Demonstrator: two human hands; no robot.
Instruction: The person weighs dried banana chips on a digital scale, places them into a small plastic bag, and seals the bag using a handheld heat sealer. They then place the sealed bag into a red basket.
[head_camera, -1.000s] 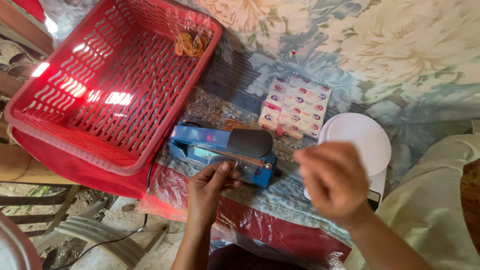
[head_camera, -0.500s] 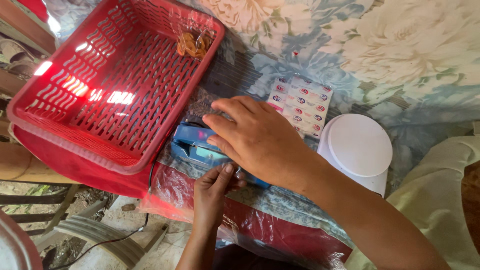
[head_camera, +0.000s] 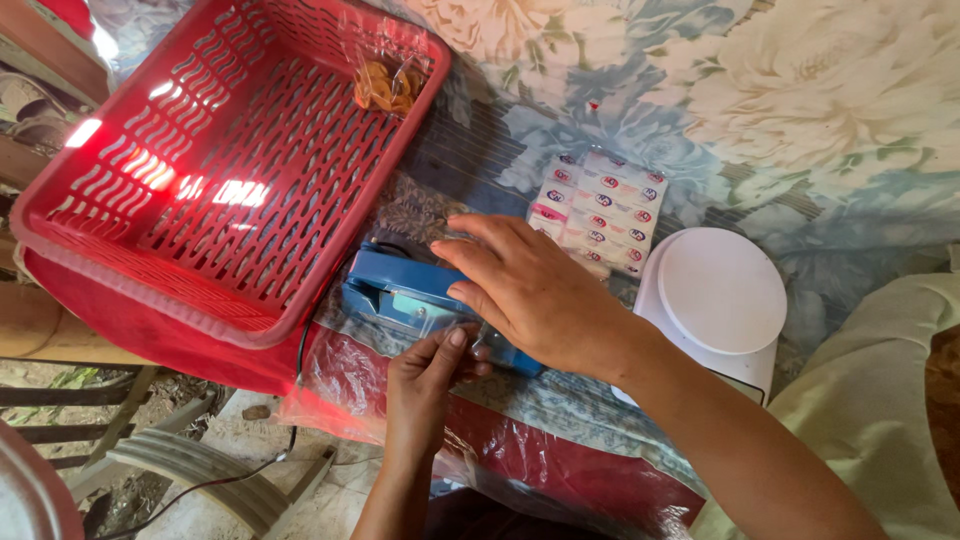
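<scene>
Blue sealer (head_camera: 400, 290): a flat blue device, seemingly a heat sealer, lying at the near edge of the tabletop (head_camera: 800, 130), just right of the red basket (head_camera: 200, 180); a black cord drops from it toward the ground.
Right hand (head_camera: 530, 290): lies palm down over the sealer's top, fingers spread and flat, pressing rather than gripping; likely placed so to bear the lid down.
Left hand (head_camera: 425, 385): comes up from below the tabletop edge, fingertips pinching clear plastic film (head_camera: 470, 350) at the sealer's front, apparently to keep it steady in the slot.
Sealer versus grip: directly under the right palm, just above the left fingertips.
Basket: holds a small clear bag of orange snacks (head_camera: 385, 85) at its far corner.
Beyond the right hand: a sachet strip (head_camera: 600, 205), then a white scale (head_camera: 720, 295).
</scene>
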